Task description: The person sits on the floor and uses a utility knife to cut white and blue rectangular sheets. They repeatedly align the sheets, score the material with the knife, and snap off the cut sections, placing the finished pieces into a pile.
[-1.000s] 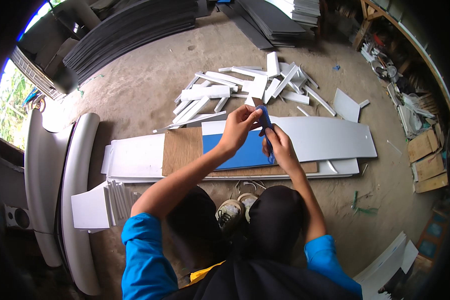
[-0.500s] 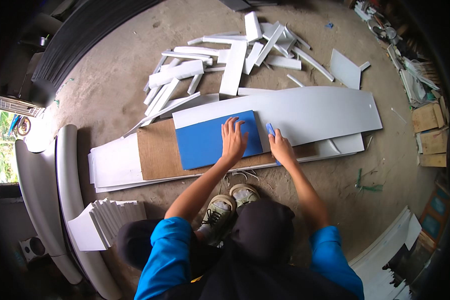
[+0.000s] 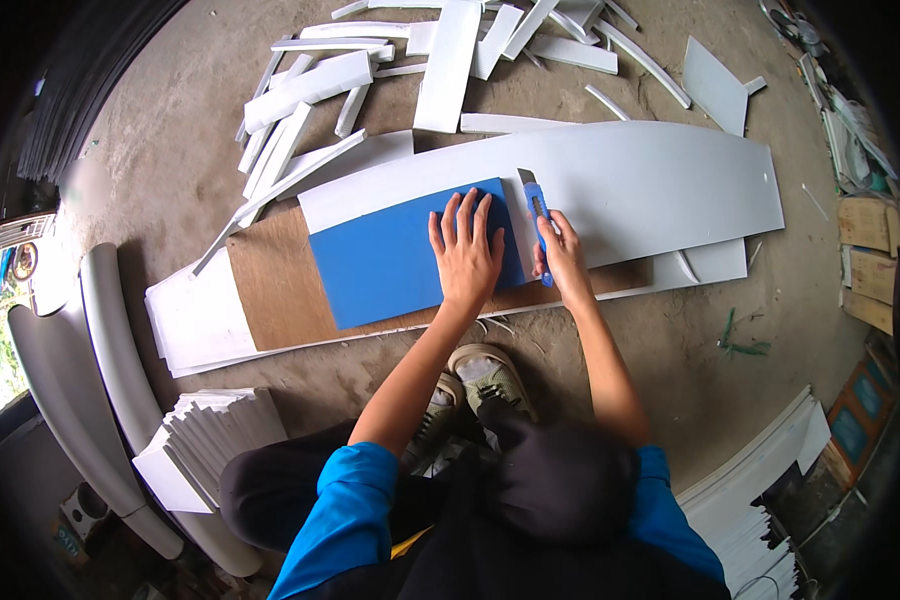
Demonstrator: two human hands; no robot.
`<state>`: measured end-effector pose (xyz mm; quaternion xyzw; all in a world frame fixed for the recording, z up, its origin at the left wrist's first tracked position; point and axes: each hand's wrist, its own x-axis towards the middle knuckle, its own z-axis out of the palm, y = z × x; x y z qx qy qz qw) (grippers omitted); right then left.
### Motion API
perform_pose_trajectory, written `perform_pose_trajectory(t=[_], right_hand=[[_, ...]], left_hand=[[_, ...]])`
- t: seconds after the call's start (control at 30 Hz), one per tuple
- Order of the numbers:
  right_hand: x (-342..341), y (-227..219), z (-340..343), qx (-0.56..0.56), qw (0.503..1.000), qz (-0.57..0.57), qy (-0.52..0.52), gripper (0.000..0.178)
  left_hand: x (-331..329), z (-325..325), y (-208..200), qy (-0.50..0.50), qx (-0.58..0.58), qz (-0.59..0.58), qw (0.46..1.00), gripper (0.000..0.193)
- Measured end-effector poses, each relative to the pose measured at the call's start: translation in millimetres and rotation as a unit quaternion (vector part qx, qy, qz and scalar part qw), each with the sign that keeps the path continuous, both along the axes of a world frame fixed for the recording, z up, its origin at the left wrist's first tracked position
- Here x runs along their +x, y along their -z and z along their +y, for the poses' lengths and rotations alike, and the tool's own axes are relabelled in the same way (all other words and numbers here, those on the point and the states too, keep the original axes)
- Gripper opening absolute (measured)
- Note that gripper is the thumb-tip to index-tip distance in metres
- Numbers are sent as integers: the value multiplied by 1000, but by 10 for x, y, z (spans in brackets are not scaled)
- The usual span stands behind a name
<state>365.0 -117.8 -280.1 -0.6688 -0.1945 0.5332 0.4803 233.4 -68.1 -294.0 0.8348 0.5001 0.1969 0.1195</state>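
My left hand [image 3: 467, 250] lies flat with spread fingers on a blue rectangular board [image 3: 385, 262], near its right end. Closed round a blue utility knife [image 3: 536, 205] is my right hand [image 3: 563, 258], just right of that board. The knife's dark blade is out and points away from me, over a long white sheet [image 3: 660, 190] with a curved far edge. The blue board rests on this sheet's left part. Beneath them lies a brown wooden board [image 3: 275, 285], on top of more white sheet [image 3: 198, 315].
White offcuts [image 3: 310, 88] are heaped beyond the sheet. A stack of white pieces [image 3: 208, 445] stands by my left knee, next to long curled white sheets [image 3: 120, 340]. Cardboard boxes [image 3: 867, 222] line the right side. More white sheets [image 3: 760, 480] lie at the lower right.
The knife has turned in my right hand and now shows its blade, up off the sheet's edge. My left hand stays on the blue board. The view has shifted.
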Motion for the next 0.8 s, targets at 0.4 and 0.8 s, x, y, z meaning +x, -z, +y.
perform_pose_trajectory(t=[0.4, 0.8], right_hand=[[-99, 244, -39, 30, 952, -291, -89, 32], [-266, -2, 273, -21, 860, -471, -194, 24]], left_hand=[[4, -4, -3, 2, -6, -1, 1000, 47], [24, -13, 26, -2, 11, 31, 999, 48]])
